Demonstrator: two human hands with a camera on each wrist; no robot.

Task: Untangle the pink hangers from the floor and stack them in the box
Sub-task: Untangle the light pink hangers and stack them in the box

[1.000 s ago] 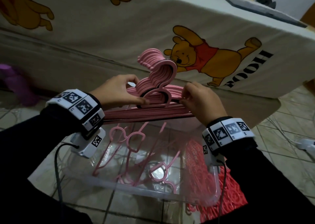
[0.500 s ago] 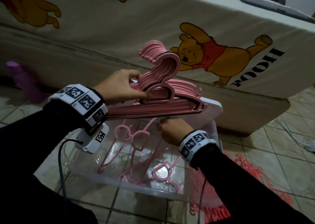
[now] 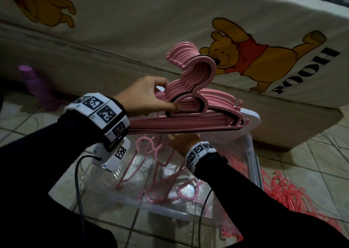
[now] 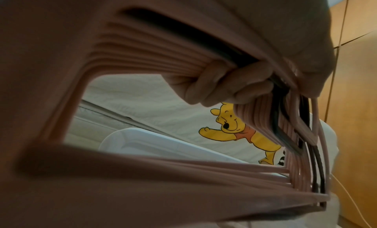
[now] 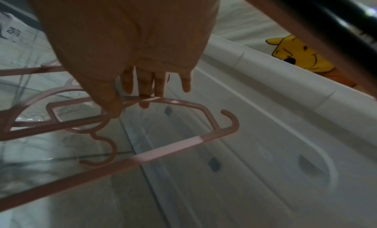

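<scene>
My left hand (image 3: 145, 98) grips a thick stack of pink hangers (image 3: 188, 123) near the hooks and holds it level above the clear plastic box (image 3: 252, 159). The left wrist view shows its fingers (image 4: 224, 86) curled round the stacked bars (image 4: 142, 54). Under the stack my right hand (image 3: 183, 140) reaches down into the box. There its thumb and fingers (image 5: 142, 86) pinch the top of a loose pink hanger (image 5: 183, 144). Several pink hangers (image 3: 151, 172) lie crossed inside the box. A tangled pile of pink hangers (image 3: 287, 191) sits on the floor to the right.
A bed with a bear-print sheet (image 3: 188, 21) stands right behind the box. A white lid (image 3: 253, 117) leans at the box's far end. A purple bottle (image 3: 37, 85) is on the tiled floor at left. Thin cables (image 3: 330, 140) trail at right.
My right hand has left the stack and dropped under it into the box onto a loose hanger. The left hand holds the stack alone, slightly higher.
</scene>
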